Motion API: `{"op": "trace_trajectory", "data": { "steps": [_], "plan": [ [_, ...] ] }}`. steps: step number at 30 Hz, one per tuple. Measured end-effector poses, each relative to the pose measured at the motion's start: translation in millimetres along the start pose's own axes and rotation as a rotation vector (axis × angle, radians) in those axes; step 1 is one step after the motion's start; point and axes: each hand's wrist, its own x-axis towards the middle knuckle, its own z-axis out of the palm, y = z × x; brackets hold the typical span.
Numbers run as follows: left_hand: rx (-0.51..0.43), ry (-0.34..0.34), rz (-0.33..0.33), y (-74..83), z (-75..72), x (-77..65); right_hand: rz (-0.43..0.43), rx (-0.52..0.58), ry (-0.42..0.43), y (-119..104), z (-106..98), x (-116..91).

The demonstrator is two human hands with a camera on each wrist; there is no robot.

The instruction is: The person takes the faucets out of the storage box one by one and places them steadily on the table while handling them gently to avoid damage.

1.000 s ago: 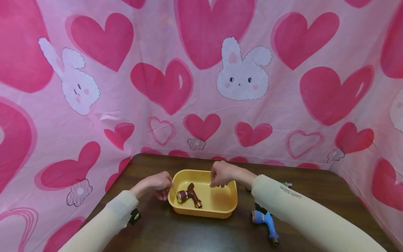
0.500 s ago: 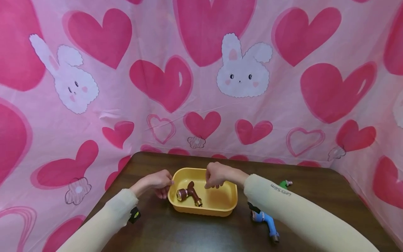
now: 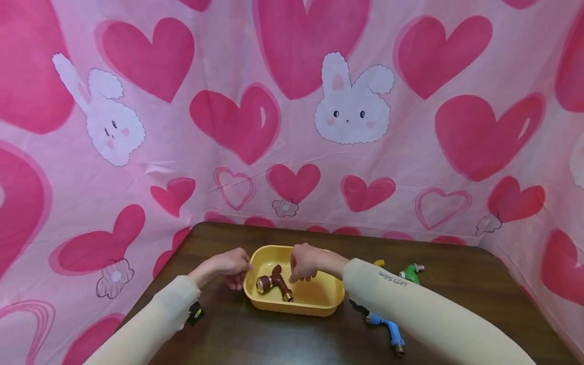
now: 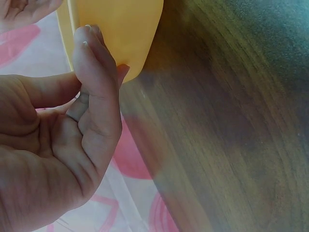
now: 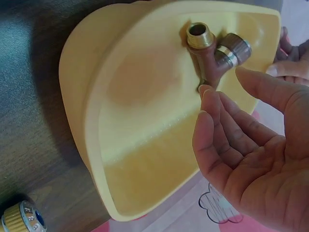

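A yellow plastic basin (image 3: 301, 308) stands on the dark wooden table, and a brown faucet (image 3: 276, 282) with brass ends lies inside its left half. At the basin's left side, my left hand (image 3: 231, 265) pinches the rim between thumb and fingers; the left wrist view shows the fingers against the yellow wall (image 4: 118, 34). My right hand (image 3: 306, 262) hovers over the basin, just right of the faucet. In the right wrist view its fingers (image 5: 227, 140) are loosely bent and the thumb is apart from them, with nothing held; the fingertips come close to the faucet's body (image 5: 208, 67).
Right of the basin lies a blue faucet (image 3: 392, 332), partly under the right forearm. Behind that sleeve are a green faucet (image 3: 411, 274) and a small yellow piece (image 3: 379, 262). A heart-patterned pink cloth (image 3: 292, 142) hangs behind the table (image 3: 255, 337).
My right hand has moved left across the basin towards the brown faucet, uncovering more of the green faucet and the yellow piece. My left hand has stayed at the rim.
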Motion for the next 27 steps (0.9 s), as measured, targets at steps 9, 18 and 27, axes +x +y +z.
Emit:
{"op": "trace_trajectory", "data": {
  "steps": [9, 18, 27],
  "plan": [
    [0.007, 0.015, -0.006, -1.1, 1.7, 1.5, 0.023, -0.024, 0.002, -3, 6, 5],
    [-0.001, 0.023, 0.012, -1.7, 2.4, 0.5, 0.003, -0.008, 0.009, -2, 9, 8],
    [-0.002, 0.030, 0.005, -2.4, 3.2, 1.3, -0.017, -0.014, 0.009, -8, 12, 13]
  ]
}}
